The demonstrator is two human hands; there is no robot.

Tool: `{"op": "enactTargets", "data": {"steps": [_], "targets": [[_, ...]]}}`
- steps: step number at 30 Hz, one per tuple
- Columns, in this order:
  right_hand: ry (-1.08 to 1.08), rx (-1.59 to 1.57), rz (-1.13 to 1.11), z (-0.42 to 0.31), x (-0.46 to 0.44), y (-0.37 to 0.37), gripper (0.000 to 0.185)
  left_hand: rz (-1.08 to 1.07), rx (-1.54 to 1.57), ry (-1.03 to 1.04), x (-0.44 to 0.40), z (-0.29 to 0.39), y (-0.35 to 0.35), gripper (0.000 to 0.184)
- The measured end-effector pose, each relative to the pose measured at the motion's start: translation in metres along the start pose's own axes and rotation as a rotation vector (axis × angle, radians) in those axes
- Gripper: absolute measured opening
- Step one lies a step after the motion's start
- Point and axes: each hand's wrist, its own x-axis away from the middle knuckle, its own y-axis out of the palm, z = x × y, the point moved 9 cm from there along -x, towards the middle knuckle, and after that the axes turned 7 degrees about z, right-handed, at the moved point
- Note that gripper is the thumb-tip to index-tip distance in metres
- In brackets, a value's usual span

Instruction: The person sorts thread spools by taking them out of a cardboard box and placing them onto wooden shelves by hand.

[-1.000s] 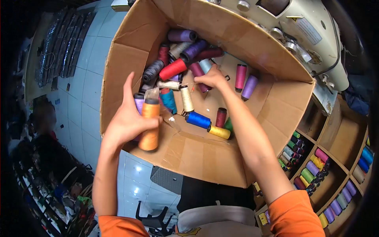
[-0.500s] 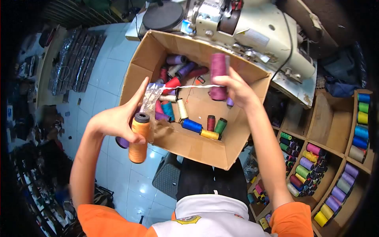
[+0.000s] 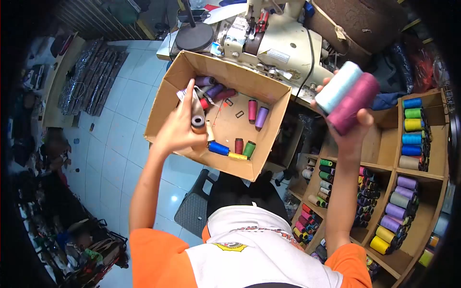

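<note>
My right hand (image 3: 346, 137) is closed around two large thread spools held side by side, a pale blue spool (image 3: 339, 86) and a magenta spool (image 3: 354, 103), above the wooden shelf. Over the left side of a cardboard box (image 3: 218, 169), my left hand (image 3: 180, 129) grips an orange thread spool (image 3: 197, 126). Only that spool's dark top end shows; fingers hide most of it. Inside the box lie several spools, among them a blue spool (image 3: 219, 148), a green spool (image 3: 249, 149), a pink spool (image 3: 252, 111) and a purple spool (image 3: 261, 118).
A sewing machine (image 3: 283, 50) stands behind the box. Wooden shelves (image 3: 384, 165) on the right hold rows of coloured spools, including purple spools (image 3: 396, 211). A dark grey stool (image 3: 194, 211) stands below the box on the tiled floor (image 3: 117, 158).
My right hand has moved right, out of the box to the shelf, and a pale blue spool now shows beside the magenta one. My left hand has shifted slightly right and up, keeping the orange spool.
</note>
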Motion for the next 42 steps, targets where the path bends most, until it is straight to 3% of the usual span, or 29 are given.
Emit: {"op": "enactTargets", "data": {"steps": [2,4,7,8,11,14,15,17,22,26,30,34,38,39,40,42], "targets": [[0.033,0.113,-0.041,0.016,0.010,0.019,0.095,0.018,-0.145,0.038,-0.014,0.016,-0.022,0.114],[0.147,-0.044,-0.191,0.056,0.016,0.030,0.080,0.108,-0.145,0.163,-0.022,0.028,-0.042,0.116],[0.337,-0.095,-0.170,0.129,0.023,0.042,0.082,-0.140,0.071,0.050,-0.026,0.012,-0.029,0.119],[0.417,-0.158,-0.165,0.156,0.030,0.049,0.086,-0.137,0.110,-0.006,-0.024,0.001,-0.022,0.122],[0.531,-0.219,-0.280,0.228,0.039,0.074,0.075,-0.009,0.409,-0.318,-0.016,-0.063,0.006,0.127],[0.598,-0.227,-0.311,0.269,0.048,0.088,0.075,0.103,0.106,-0.343,-0.009,-0.073,0.006,0.127],[0.626,-0.234,-0.344,0.282,0.049,0.087,0.073,0.075,0.082,-0.427,-0.006,-0.077,0.008,0.115],[0.741,-0.293,-0.333,0.298,0.046,0.079,0.074,0.034,0.117,-0.364,-0.012,-0.090,0.015,0.116],[0.777,-0.432,-0.393,0.285,0.034,0.080,0.080,-0.063,0.483,-0.441,-0.014,-0.087,0.018,0.107],[0.634,-0.557,-0.435,0.259,0.022,0.086,0.085,-0.151,0.570,-0.378,-0.021,-0.069,0.005,0.113],[0.558,-0.673,-0.453,0.225,0.020,0.104,0.093,-0.214,0.606,-0.444,-0.023,-0.030,-0.018,0.113],[0.363,-0.566,-0.280,0.200,0.007,0.087,0.096,-0.071,0.437,-0.363,-0.019,0.004,-0.051,0.111],[0.436,-0.257,-0.591,0.195,0.005,0.078,0.098,-0.129,0.813,-0.521,-0.013,0.014,-0.030,0.086],[0.470,-0.199,-0.608,0.187,0.006,0.080,0.098,-0.063,0.683,-0.500,-0.013,0.014,-0.030,0.073],[0.532,-0.157,-0.643,0.173,0.010,0.088,0.098,-0.067,0.722,-0.516,-0.009,0.013,-0.023,0.073],[0.441,0.057,-0.724,0.156,0.015,0.088,0.096,-0.236,0.917,-0.574,0.007,0.008,0.009,0.075]]}}
